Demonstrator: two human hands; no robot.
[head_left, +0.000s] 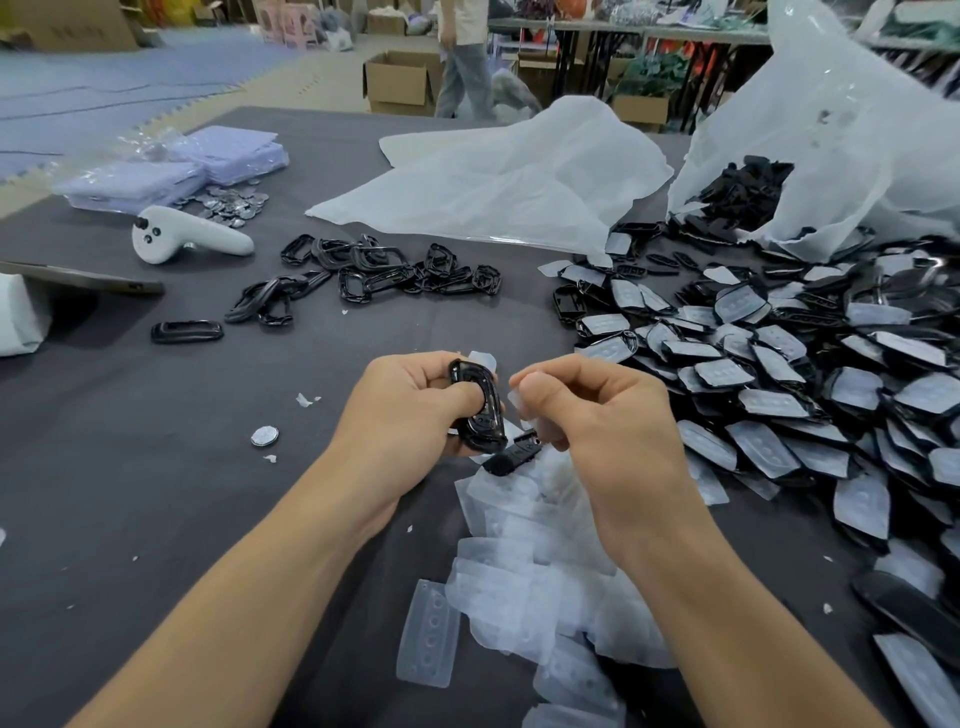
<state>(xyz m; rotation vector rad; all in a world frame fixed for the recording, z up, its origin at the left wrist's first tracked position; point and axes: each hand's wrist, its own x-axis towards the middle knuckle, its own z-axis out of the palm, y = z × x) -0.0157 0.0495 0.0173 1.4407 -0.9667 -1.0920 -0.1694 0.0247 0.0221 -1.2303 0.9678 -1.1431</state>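
Two hands meet just above the near middle of the desk (156, 467), which is covered in dark grey cloth. The left hand (415, 410) grips a glossy black frame (478, 410), fingers curled round its back and the thumb poking through its opening. The right hand (597, 415) is closed in a pinch, thumb against fingertips, on a scrap of clear film (515, 402) right beside the frame's edge. Just under the hands sits a small black clip (511, 457); whether it is held or resting I cannot tell. Beneath it a heap of peeled films (524, 545) spreads toward the near edge.

To the right lies a big pile of covered frames (779, 364), spilling from a torn white bag (831, 130). Farther back in the middle is a loose cluster of bare frames (374, 275), with one single frame (187, 331) apart on the left. Behind them lies a flat plastic sheet (498, 192). On the left rest a white controller (182, 236), a scatter of metal discs (236, 205) and a tablet (83, 280). One lone disc (264, 435) lies near the left wrist.
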